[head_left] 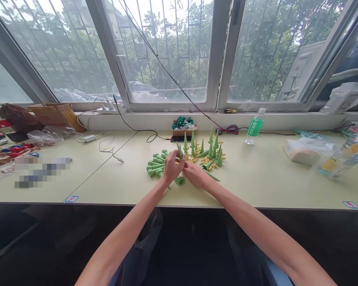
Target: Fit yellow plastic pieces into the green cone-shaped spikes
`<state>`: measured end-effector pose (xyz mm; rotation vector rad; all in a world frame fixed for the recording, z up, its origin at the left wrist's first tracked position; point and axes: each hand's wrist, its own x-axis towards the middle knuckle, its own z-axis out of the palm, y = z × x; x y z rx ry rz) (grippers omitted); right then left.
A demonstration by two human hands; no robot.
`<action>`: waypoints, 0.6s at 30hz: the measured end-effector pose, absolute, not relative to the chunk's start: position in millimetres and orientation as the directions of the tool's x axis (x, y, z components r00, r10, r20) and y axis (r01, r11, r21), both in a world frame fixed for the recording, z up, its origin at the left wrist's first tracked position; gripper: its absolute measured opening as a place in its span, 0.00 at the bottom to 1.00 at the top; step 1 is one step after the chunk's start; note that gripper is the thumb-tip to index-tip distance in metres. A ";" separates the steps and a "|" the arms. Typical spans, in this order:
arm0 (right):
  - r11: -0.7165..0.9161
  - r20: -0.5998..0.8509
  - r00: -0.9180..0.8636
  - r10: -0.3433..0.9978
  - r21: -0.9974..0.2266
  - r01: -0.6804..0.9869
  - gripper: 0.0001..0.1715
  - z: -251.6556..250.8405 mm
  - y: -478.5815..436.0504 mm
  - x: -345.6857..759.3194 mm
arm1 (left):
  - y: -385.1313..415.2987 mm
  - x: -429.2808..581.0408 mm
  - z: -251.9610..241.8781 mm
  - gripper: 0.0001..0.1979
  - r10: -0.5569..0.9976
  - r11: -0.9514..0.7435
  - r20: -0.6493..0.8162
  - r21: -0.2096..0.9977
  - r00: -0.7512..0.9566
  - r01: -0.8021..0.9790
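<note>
My left hand (172,166) is closed around a green plastic spike (179,149), its pointed tip sticking up above the fingers. Right beside it, my right hand (195,175) has its fingers pressed together near the lower end of that spike; whatever they grip is hidden. On the left lies a bunch of green tube-shaped pieces (156,163). One more green tube (179,180) lies with its hollow end toward me, below my hands. Behind and to the right, several green spikes (216,143) stand upright among small yellow pieces (204,160).
A small cardboard box (184,132) with green and silvery wrapping stands behind the pieces. A bottle of green liquid (255,126) stands to the right, near plastic packs (307,150). Cables (107,149) and a cluttered pile (14,153) lie on the left.
</note>
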<state>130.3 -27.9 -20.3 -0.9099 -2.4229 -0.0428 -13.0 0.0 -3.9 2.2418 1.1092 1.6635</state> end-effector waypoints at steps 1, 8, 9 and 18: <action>0.766 0.497 -0.618 0.609 -0.167 0.620 0.23 -20.8 -27.5 129.8 | -0.3 -13.9 -6.1 0.07 0.605 -0.744 0.781 0.484 0.156 0.460; 0.689 0.535 -0.474 0.699 -0.327 0.647 0.26 -38.3 -24.5 132.2 | 4.2 -16.7 -15.4 0.08 0.592 -0.747 0.789 0.461 0.164 0.478; 0.699 0.547 -0.472 0.691 -0.340 0.629 0.26 -40.6 -24.1 133.4 | 5.0 -15.8 -15.5 0.09 0.603 -0.742 0.779 0.470 0.170 0.478; 0.678 0.671 -0.307 0.675 -0.401 0.616 0.18 -33.3 -21.1 140.3 | 10.0 -9.1 -12.1 0.09 0.643 -0.726 0.750 0.533 0.156 0.434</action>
